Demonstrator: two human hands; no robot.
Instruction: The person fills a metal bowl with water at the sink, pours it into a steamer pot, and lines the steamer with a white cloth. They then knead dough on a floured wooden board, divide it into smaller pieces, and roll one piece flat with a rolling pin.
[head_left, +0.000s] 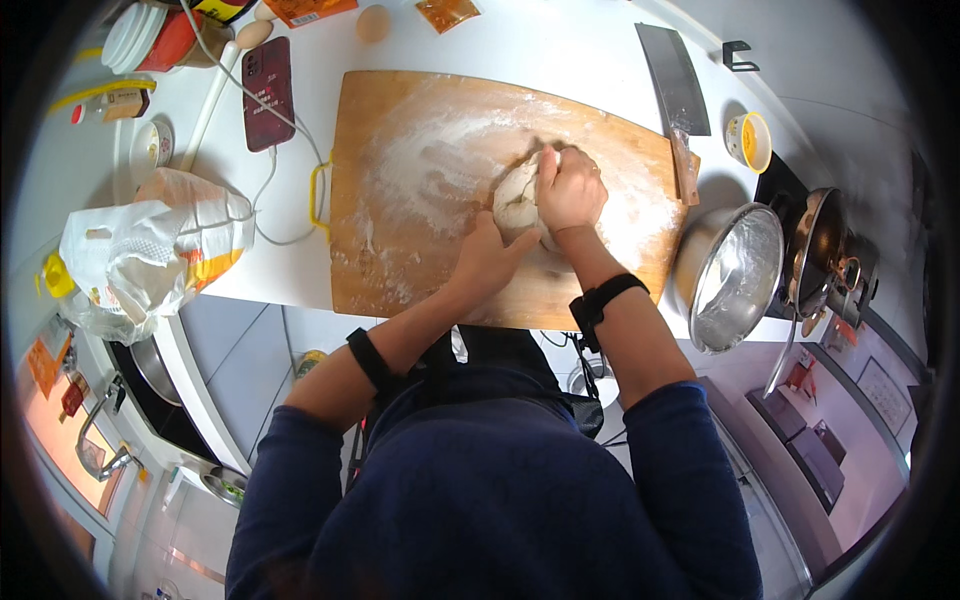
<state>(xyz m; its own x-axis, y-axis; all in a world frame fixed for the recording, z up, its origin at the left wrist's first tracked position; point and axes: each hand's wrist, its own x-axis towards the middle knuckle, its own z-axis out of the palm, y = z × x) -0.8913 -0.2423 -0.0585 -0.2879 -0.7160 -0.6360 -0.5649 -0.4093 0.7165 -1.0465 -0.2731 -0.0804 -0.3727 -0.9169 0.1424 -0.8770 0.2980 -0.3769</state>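
A lump of pale dough rests on a floured wooden board, right of its middle. My right hand lies over the dough's right side, fingers curled down onto it. At the dough's lower left edge is my left hand, thumb stretched towards the right wrist and touching or nearly touching the dough; its fingers are partly hidden. White flour is spread across the board around both hands. Black straps circle both forearms.
A cleaver lies with its handle over the board's right edge. Right of the board stand a steel bowl, a small yellow cup and pans. Leftward are a phone on a cable and a flour bag; eggs lie behind.
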